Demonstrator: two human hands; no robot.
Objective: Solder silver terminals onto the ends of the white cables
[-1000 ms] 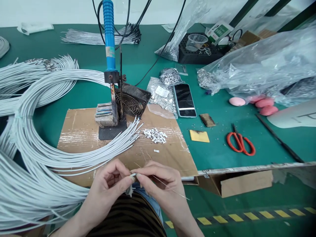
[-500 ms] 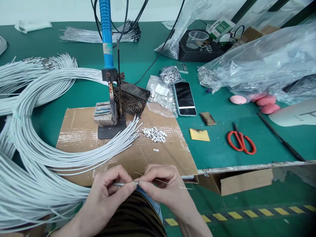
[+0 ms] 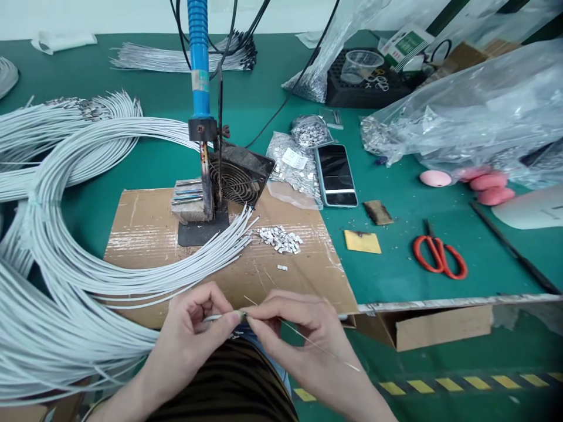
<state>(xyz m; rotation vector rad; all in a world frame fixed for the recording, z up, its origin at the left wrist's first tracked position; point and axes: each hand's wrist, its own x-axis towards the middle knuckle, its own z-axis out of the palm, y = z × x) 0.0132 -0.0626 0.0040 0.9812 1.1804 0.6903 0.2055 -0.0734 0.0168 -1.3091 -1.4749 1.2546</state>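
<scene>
Work area w/ pale wall [image 3: 109, 14] behind & green floor [image 3: 417, 360] lower R, crossed by a yellow-&-black striped line [image 3: 448, 384]. Green worktable [image 3: 387, 275] fills most of the view, its front edge pale & worn. White cable bundles [image 3: 48, 223] loop over its L half, tips fanned onto a scuffed brown cardboard sheet [image 3: 145, 223]. Clear plastic bags [image 3: 466, 99] lie heaped at R. A blue-handled iron [image 3: 199, 58] stands upright on the cardboard, a dark fan [image 3: 240, 176] beside it.

Foreground, above the person's lap at the cardboard's front edge: L hand [image 3: 202, 328] pinches a white cable [image 3: 212, 318] nr its tip, btwn thumb & forefinger. R hand [image 3: 303, 328] has thumb & forefinger pressed together at that same tip, thin wire [image 3: 325, 350] held across its fingers; exact bit under R fingertips too small to tell.

Curved white sheet [image 3: 532, 211], R edge: dark strokes, partly cut off, unreadable. Green-&-white box [image 3: 407, 47], back R: printing illegible. Phone [image 3: 336, 176], screen dark, lies by a bag of metal pieces [image 3: 308, 176]; its white label [image 3: 294, 158] too small to read. Small whitish pieces [image 3: 281, 239] sit piled on the cardboard, one lying apart, nearer the hands.
</scene>
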